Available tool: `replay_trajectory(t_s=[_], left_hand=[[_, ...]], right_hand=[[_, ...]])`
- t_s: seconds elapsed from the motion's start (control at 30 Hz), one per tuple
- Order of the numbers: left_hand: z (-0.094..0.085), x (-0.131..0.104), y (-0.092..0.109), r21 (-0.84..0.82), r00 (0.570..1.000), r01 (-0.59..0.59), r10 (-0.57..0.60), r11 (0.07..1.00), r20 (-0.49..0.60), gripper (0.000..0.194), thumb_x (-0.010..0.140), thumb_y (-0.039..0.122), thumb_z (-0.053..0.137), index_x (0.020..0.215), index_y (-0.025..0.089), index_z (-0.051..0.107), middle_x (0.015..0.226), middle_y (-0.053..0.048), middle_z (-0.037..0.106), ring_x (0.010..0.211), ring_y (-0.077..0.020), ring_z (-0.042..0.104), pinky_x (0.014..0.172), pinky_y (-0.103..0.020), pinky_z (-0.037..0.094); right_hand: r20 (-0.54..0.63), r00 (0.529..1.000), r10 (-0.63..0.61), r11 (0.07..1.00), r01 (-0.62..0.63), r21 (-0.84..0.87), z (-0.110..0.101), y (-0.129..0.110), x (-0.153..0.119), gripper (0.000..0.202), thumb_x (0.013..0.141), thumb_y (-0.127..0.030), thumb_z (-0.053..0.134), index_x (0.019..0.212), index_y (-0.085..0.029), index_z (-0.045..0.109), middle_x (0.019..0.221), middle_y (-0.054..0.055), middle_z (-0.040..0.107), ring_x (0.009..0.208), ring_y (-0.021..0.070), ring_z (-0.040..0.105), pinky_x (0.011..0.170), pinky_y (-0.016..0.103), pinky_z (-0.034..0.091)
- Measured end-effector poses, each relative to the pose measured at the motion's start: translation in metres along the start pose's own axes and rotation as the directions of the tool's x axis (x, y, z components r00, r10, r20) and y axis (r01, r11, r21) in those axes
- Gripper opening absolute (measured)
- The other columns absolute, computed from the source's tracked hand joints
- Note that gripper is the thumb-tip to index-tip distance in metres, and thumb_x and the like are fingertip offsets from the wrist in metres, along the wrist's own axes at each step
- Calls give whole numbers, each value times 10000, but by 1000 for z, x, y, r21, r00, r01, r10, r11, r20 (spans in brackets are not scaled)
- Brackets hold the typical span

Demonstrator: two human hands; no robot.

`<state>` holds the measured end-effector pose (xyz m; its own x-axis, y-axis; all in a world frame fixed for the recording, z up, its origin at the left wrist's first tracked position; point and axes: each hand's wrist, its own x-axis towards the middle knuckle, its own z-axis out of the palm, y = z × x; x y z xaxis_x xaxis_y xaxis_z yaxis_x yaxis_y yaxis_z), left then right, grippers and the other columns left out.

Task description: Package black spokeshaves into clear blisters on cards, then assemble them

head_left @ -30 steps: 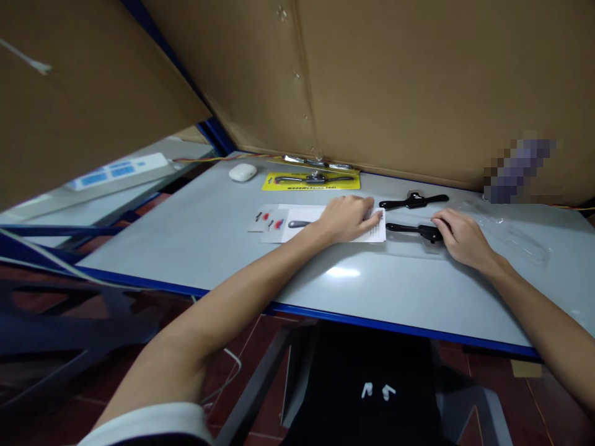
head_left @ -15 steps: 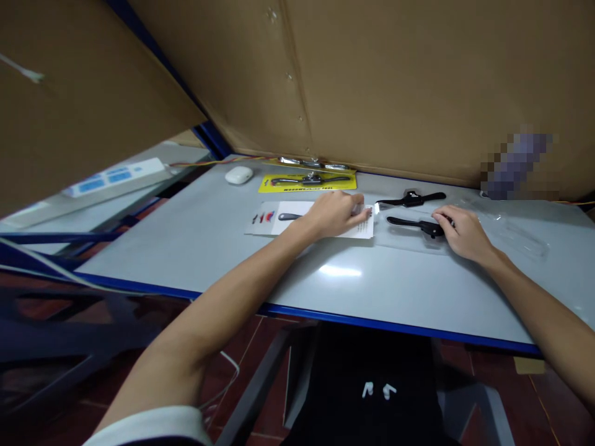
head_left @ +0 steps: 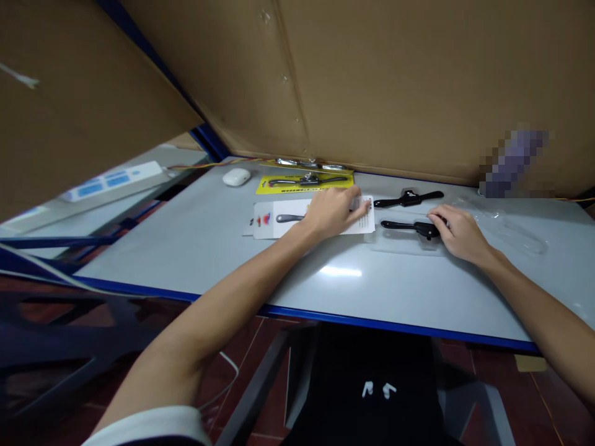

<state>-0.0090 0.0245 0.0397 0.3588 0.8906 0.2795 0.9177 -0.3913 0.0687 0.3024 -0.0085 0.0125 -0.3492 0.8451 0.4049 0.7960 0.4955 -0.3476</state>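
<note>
My left hand [head_left: 332,212] is closed on the right part of a white printed backing card [head_left: 292,229] picturing a grey-handled tool, with another card edge showing beneath it. In my right hand [head_left: 458,229] is the right end of a black spokeshave [head_left: 406,226], its other handle pointing left over clear plastic packaging. Just behind it lies a second black spokeshave [head_left: 409,198]. Farther back, a yellow card [head_left: 279,188] carries another spokeshave.
A white earbud case [head_left: 236,177] sits at the back left of the grey table [head_left: 186,241]. Clear plastic shells [head_left: 525,238] lie to the right of my right hand. A power strip [head_left: 116,179] rests on the neighbouring surface. Cardboard panels [head_left: 395,80] stand behind the table.
The white card has shifted slightly under my left hand, its printed face now showing more squarely. My right hand and the spokeshave have moved a little left.
</note>
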Motion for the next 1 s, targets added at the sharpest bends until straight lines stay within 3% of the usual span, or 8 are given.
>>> replay_trajectory(t_s=[0.2,0.53,0.7,0.87,1.0], left_hand=[[0,-3,8,1,996,-51,51,999,71,506,1015,538,419,1112,153,734,828,-128,748,767,-279,674,648,-342,380],[-2,-2,2,-63,973,-87,98,994,208,571,1008,556,318,1031,168,736,753,-119,693,757,-281,627,678,-363,390],[-1,-2,0,-76,973,-94,108,993,206,544,1000,530,316,969,177,728,739,-114,680,733,-275,606,666,-369,379],[3,-3,2,-122,973,-138,158,983,166,455,974,358,314,970,183,734,795,-111,708,701,-253,594,648,-365,379],[11,-8,11,-205,971,-198,221,959,93,461,1007,341,303,1134,168,711,1006,-125,747,800,-252,633,677,-369,423]], right_hand=[[-8,999,34,999,-34,-16,1,-2,-1,280,1038,-341,443,912,-221,662,936,117,742,882,301,670,820,423,469],[-9,999,50,997,-51,-59,1,-1,-1,292,1043,-348,426,930,-218,662,951,125,737,896,308,671,819,426,466],[-27,999,40,998,-41,-54,1,-2,-1,275,1037,-338,441,922,-220,662,947,118,741,883,299,667,817,419,468],[-25,1000,14,999,-15,-48,-1,-6,-2,295,1053,-355,431,944,-222,670,946,117,734,883,297,663,816,423,472],[-9,1000,-22,999,21,-49,-2,-16,-5,303,1067,-357,423,971,-231,681,963,108,741,882,289,661,820,422,478]])
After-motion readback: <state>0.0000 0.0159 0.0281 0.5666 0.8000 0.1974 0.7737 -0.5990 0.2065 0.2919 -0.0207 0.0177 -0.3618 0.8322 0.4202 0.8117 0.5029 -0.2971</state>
